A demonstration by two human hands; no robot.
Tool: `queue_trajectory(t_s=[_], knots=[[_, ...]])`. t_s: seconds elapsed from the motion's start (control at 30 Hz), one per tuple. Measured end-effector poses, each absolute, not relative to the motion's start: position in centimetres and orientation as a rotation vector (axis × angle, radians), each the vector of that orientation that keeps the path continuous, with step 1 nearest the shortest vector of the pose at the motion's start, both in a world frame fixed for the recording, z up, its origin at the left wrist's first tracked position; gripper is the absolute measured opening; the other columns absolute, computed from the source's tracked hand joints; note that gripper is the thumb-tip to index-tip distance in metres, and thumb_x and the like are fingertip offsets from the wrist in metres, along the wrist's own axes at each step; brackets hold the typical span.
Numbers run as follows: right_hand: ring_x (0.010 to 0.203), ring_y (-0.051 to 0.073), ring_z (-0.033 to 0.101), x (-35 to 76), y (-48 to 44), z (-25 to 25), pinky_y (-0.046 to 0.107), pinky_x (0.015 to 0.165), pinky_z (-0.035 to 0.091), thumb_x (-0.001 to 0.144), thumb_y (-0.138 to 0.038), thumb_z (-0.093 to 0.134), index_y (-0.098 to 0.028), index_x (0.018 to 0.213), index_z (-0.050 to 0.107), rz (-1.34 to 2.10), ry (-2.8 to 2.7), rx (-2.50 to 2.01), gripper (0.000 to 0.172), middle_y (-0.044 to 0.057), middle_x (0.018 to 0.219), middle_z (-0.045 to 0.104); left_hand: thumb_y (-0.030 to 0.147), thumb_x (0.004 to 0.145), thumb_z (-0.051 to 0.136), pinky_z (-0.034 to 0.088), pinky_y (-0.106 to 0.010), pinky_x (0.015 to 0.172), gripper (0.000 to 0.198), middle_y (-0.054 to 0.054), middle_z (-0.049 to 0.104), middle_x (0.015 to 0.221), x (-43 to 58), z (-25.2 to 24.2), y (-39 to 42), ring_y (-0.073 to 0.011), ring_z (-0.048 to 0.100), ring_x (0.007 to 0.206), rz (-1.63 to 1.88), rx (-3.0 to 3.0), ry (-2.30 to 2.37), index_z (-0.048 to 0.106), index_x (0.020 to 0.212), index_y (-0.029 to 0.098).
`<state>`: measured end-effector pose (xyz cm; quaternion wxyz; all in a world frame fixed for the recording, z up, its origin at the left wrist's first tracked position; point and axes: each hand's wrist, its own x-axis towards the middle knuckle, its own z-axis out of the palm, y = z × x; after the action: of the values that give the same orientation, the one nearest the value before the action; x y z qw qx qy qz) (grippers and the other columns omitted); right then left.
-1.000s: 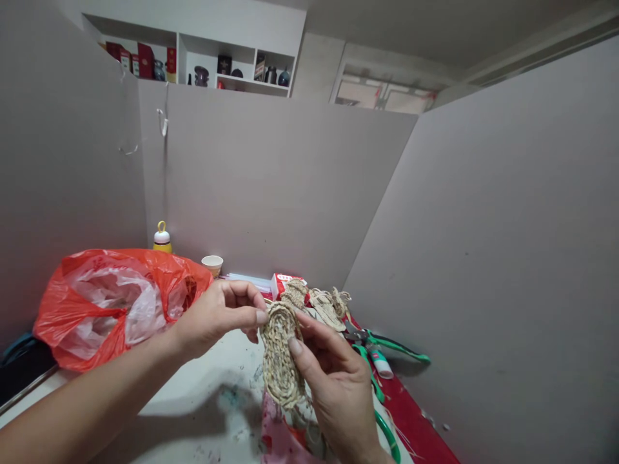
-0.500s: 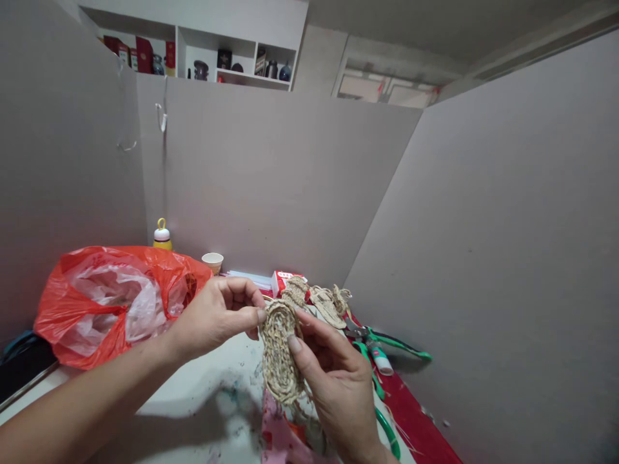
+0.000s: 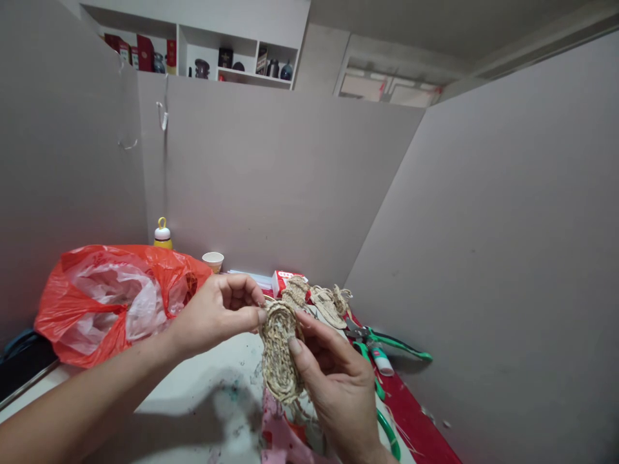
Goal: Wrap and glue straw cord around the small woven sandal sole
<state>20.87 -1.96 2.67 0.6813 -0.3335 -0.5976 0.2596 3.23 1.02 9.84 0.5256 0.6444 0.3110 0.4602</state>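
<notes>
A small woven straw shoe sole (image 3: 281, 361), braided from pale dry cord, is held up over the table with its long side nearly upright. My right hand (image 3: 336, 374) grips its right edge, thumb on the face and fingers behind. My left hand (image 3: 225, 316) is closed in a pinch at its upper left rim, thumb tip against the edge. Loose strands dangle below the sole. Just behind it lie a woven straw piece (image 3: 296, 291) and a straw sandal (image 3: 329, 305).
A red plastic bag (image 3: 58, 303) bulges at the left, near a yellow bottle (image 3: 163, 235) and a paper cup (image 3: 213, 260). Green-handled pliers (image 3: 396, 343) and a white-and-green tube (image 3: 382, 361) lie right, on red cloth (image 3: 416, 412). Grey partitions (image 3: 271, 174) enclose the table.
</notes>
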Motion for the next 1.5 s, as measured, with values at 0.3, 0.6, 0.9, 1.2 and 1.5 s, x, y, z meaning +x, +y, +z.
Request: queue_trajectory(t_s=[0.3, 0.6, 0.9, 1.2, 1.5], knots=[[0.081, 0.016, 0.074, 20.68, -2.22, 2.58, 0.027, 0.074, 0.063, 0.08, -0.013, 0.069, -0.036, 0.107, 0.074, 0.549, -1.359, -0.777, 0.035, 0.001, 0.096, 0.078, 0.014, 0.063, 0.071, 0.04, -0.021, 0.054, 0.013, 0.004, 0.057, 0.059, 3.52, 9.97, 0.94, -0.0068, 0.05, 0.055, 1.049, 1.533, 0.777, 0.058, 0.068, 0.012], [0.084, 0.013, 0.074, 20.98, -2.09, 2.41, 0.021, 0.075, 0.06, 0.082, -0.012, 0.068, -0.039, 0.11, 0.072, 0.547, -1.369, -0.763, 0.039, -0.002, 0.099, 0.078, 0.019, 0.066, 0.067, 0.042, -0.024, 0.058, 0.012, 0.001, 0.057, 0.065, 3.12, 9.96, 0.65, -0.0101, 0.052, 0.061, 1.052, 1.591, 0.733, 0.059, 0.072, 0.013], [0.083, 0.016, 0.074, 20.85, -2.26, 2.47, 0.028, 0.075, 0.062, 0.08, -0.012, 0.069, -0.034, 0.108, 0.073, 0.515, -1.359, -0.769, 0.036, 0.001, 0.096, 0.078, 0.02, 0.064, 0.07, 0.036, -0.024, 0.055, 0.019, 0.003, 0.053, 0.065, 3.47, 9.29, 0.9, -0.0093, 0.047, 0.059, 1.04, 1.624, 0.798, 0.055, 0.074, 0.015], [0.083, 0.015, 0.074, 20.81, -2.14, 2.42, 0.026, 0.074, 0.062, 0.081, -0.011, 0.068, -0.036, 0.11, 0.072, 0.514, -1.375, -0.762, 0.038, 0.0, 0.097, 0.077, 0.017, 0.063, 0.07, 0.035, -0.023, 0.053, 0.016, 0.004, 0.053, 0.061, 3.75, 9.27, 0.89, -0.0083, 0.046, 0.056, 1.061, 1.591, 0.813, 0.056, 0.07, 0.015], [0.086, 0.014, 0.073, 20.79, -2.32, 2.51, 0.022, 0.076, 0.06, 0.082, -0.012, 0.068, -0.039, 0.109, 0.072, 0.542, -1.364, -0.782, 0.038, -0.002, 0.1, 0.078, 0.02, 0.069, 0.066, 0.036, -0.024, 0.055, 0.013, 0.003, 0.052, 0.065, 3.89, 9.18, 0.67, -0.0088, 0.045, 0.059, 1.087, 1.636, 0.787, 0.054, 0.072, 0.015]])
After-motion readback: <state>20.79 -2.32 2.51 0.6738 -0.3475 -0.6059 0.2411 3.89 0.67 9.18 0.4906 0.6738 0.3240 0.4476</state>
